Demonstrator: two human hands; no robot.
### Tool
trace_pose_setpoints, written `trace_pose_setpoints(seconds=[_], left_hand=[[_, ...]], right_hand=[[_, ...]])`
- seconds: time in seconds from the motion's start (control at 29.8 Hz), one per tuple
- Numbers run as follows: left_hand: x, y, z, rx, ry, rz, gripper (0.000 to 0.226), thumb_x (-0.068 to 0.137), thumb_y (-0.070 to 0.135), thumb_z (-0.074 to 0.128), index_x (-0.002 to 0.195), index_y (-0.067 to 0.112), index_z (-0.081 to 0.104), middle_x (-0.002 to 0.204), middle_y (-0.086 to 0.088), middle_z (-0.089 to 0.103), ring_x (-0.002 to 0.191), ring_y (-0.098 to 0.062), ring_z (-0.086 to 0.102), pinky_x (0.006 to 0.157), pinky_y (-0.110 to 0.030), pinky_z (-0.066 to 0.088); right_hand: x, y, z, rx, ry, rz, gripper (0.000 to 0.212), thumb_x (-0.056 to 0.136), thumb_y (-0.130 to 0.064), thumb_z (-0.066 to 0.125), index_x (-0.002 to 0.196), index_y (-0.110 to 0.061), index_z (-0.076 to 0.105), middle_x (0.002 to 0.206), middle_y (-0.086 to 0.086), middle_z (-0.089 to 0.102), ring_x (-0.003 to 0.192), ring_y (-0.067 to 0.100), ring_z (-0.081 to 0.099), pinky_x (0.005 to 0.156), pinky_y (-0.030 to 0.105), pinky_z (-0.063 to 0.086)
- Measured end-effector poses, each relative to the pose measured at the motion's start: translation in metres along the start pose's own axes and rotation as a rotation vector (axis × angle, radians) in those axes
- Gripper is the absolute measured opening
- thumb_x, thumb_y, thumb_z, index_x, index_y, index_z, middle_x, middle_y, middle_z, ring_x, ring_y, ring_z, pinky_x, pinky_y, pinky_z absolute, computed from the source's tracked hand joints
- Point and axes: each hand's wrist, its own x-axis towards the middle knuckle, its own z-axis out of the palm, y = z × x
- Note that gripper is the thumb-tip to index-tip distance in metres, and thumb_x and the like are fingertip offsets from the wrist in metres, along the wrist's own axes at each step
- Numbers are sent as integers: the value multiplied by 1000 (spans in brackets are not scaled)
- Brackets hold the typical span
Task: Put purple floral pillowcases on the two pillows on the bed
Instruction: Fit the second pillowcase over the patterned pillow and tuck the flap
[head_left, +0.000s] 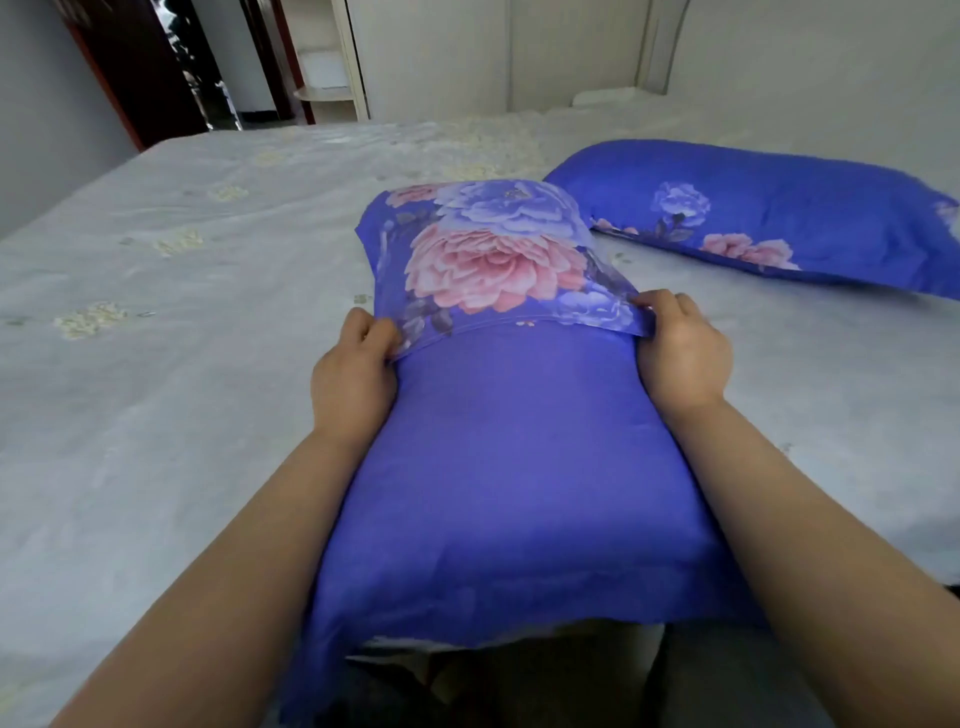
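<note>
While the left hand (358, 358) and right hand (680, 348) pinch the pillowcase (498, 467) hem (both gripping firmly), uneven pulling could bunch it.

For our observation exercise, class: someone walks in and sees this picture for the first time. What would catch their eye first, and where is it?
First, the big pink flower on the purple pillowcase, in the middle of the picture on the pale bed. The left hand and right hand pinch the hem of its floral flap at either side. A second purple floral pillow lies flat at the upper right.
</note>
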Motion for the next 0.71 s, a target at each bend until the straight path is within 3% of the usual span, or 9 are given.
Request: trace_pose_setpoints(seconds=[0.13, 0.27, 0.34, 0.4, 0.44, 0.5, 0.57, 0.64, 0.71], left_hand=[[-31, -25, 4, -24, -255, -192, 13, 83, 5, 52, 79, 15, 46, 85, -8, 43, 64, -32, 48, 54, -33, 32], [-17, -35, -15, -516, -560, -333, 26, 74, -9, 51, 68, 15, 44, 73, -6, 47, 68, -16, 41, 63, -29, 36], [-4, -27, -33, -546, -457, -355, 24, 73, -12, 43, 79, 9, 55, 88, -10, 53, 79, -17, 49, 65, -22, 41], [19, 3, -47, -549, -124, -299, 37, 73, -9, 37, 97, 8, 59, 108, -7, 55, 93, -15, 53, 76, -18, 42], [34, 25, -48, -596, -52, -232, 41, 72, -3, 37, 104, 9, 59, 113, -2, 56, 98, -13, 54, 83, -20, 43], [56, 65, -36, -652, -141, -65, 47, 74, 8, 37, 116, 12, 57, 120, 4, 58, 110, -11, 54, 98, -25, 41], [65, 89, -13, -468, -331, -14, 47, 88, 25, 34, 133, 20, 47, 137, 0, 51, 127, -16, 46, 110, -38, 34], [58, 76, 9, -115, -530, -110, 51, 96, 42, 26, 146, 30, 27, 155, 3, 24, 143, -18, 22, 116, -47, 18], [37, 42, 16, -147, -621, -292, 60, 93, 57, 24, 149, 34, 18, 159, 6, 10, 146, -17, 9, 117, -48, 11]], right_hand=[[-12, 29, 0, -74, -328, 258, 39, 90, -11, 43, 124, -25, 56, 118, 16, 50, 97, 40, 58, 77, 41, 45], [5, 32, -9, 129, -595, 245, 21, 85, -15, 50, 99, -16, 66, 117, 20, 55, 90, 22, 57, 83, 35, 46], [18, 16, -24, 145, -437, 128, 30, 82, -11, 46, 102, -13, 68, 126, 15, 53, 107, 23, 55, 93, 34, 44], [22, -26, -45, 290, -108, -84, 48, 76, -4, 37, 112, -12, 68, 130, 10, 54, 120, 26, 50, 103, 32, 38], [23, -55, -54, 398, -54, -196, 52, 75, -4, 35, 116, -9, 66, 129, 10, 56, 121, 26, 50, 105, 31, 36], [24, -107, -54, 507, -237, -313, 52, 82, -9, 34, 130, -5, 53, 136, 14, 52, 127, 26, 46, 111, 33, 30], [26, -124, -32, 352, -494, -282, 49, 97, -21, 30, 144, -10, 33, 149, 10, 37, 138, 23, 33, 116, 40, 20], [26, -104, -12, 74, -654, -210, 49, 102, -37, 20, 149, -24, 23, 158, -2, 18, 145, 16, 16, 116, 47, 5], [19, -70, -3, 11, -706, -99, 50, 101, -42, 16, 150, -33, 16, 159, -8, 6, 146, 14, 4, 116, 48, -1]])
